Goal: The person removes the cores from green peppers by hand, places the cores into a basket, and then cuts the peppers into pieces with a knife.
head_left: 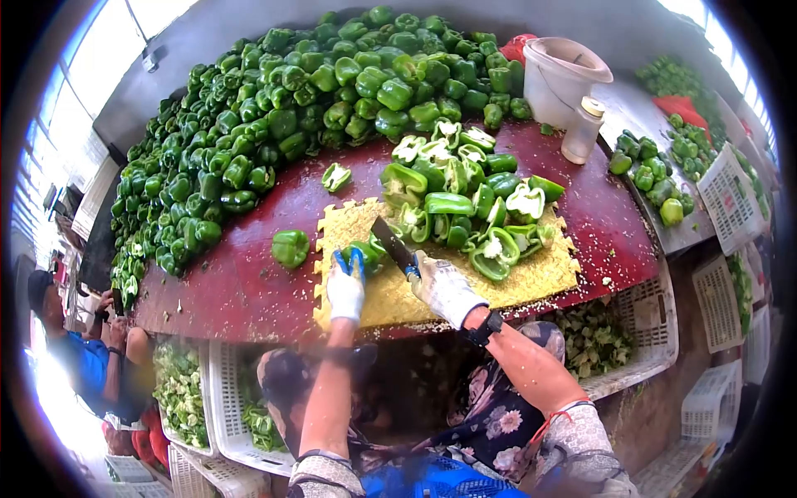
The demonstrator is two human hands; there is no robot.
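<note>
Slicing, we judge: our left hand (345,290) grips a pepper (365,256), right hand (444,288) clenches the knife (391,241); next we need a straight downstroke.

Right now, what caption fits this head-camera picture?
Left hand holds a green pepper; right hand holds a knife against it on a yellow mat.

1 head-worn camera looks forward and steeply down, close over the red table (249,290).
</note>
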